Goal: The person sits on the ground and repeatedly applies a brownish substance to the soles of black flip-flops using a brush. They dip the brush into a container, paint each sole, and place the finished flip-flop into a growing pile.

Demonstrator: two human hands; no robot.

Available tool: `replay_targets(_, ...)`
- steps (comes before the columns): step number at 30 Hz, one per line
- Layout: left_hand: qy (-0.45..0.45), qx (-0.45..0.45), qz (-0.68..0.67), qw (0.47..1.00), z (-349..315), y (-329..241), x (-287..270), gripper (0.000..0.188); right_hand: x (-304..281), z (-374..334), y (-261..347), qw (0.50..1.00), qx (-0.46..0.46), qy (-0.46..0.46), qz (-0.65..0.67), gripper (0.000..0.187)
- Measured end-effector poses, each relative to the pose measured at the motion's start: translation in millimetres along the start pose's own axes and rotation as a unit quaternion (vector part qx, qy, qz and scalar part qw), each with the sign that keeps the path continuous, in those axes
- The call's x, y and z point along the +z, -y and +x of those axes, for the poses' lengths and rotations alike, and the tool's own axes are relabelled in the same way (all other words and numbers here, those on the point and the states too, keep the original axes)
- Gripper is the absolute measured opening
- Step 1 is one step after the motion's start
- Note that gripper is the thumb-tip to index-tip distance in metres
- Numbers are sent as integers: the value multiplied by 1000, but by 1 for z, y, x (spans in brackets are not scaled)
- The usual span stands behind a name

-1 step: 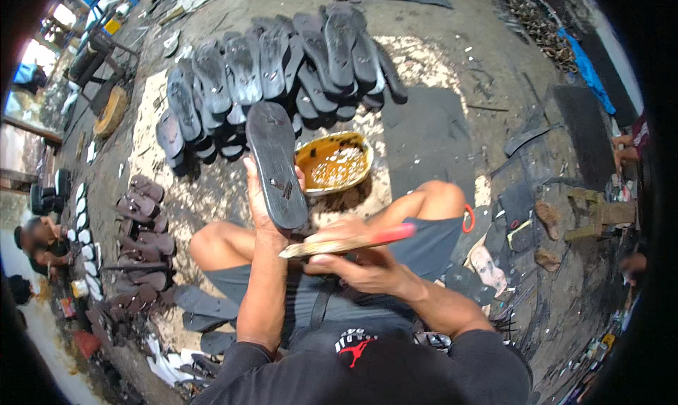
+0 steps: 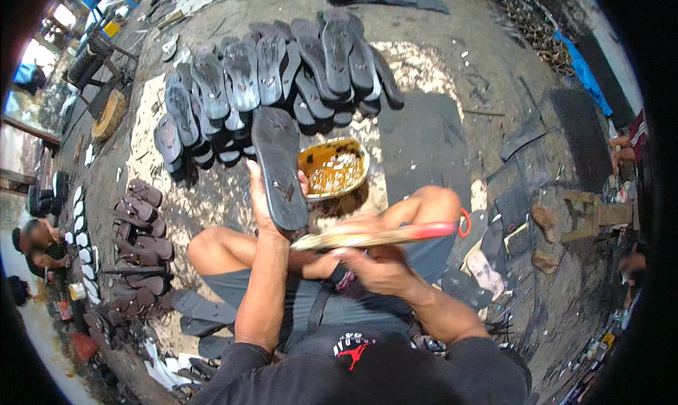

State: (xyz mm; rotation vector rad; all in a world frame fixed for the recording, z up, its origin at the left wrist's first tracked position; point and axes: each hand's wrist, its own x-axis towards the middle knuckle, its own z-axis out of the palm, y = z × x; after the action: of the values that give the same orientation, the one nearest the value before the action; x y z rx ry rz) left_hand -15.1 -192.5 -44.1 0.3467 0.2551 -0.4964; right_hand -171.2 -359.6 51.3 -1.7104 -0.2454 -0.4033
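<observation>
My left hand (image 2: 261, 204) grips a dark flip-flop sole (image 2: 277, 158) from below, its flat face turned up. Thumb and fingertips show on either side of the sole. In my right hand (image 2: 378, 267) is a long brush-like tool (image 2: 402, 234) with a pale, narrow end toward the left and a red end toward the right; motion blurs it. The pale tip is close to the sole's near end; whether they touch I cannot tell. Just right of the sole stands an oval bowl (image 2: 364, 182) of amber-brown liquid.
Many dark soles (image 2: 240, 73) lie overlapping in rows beyond the bowl. Brown sandals (image 2: 145, 218) are lined up at the left. A dark flat sheet (image 2: 420, 137) lies at the right, with a wooden stool (image 2: 593, 214) farther over. Another person (image 2: 39, 242) sits at the far left.
My right hand and the tool have shifted right, and the tool lies more level. The sole has moved slightly right, still in my left hand.
</observation>
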Motion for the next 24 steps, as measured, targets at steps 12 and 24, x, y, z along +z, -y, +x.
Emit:
replay_targets(12,-123,31,223,966,148,-13,-13,45,-73,-12,5,959,61,-278,-3,25)
replay_targets(24,-555,476,439,523,-343,-202,-175,46,-33,48,-87,967,139,-202,-65,43)
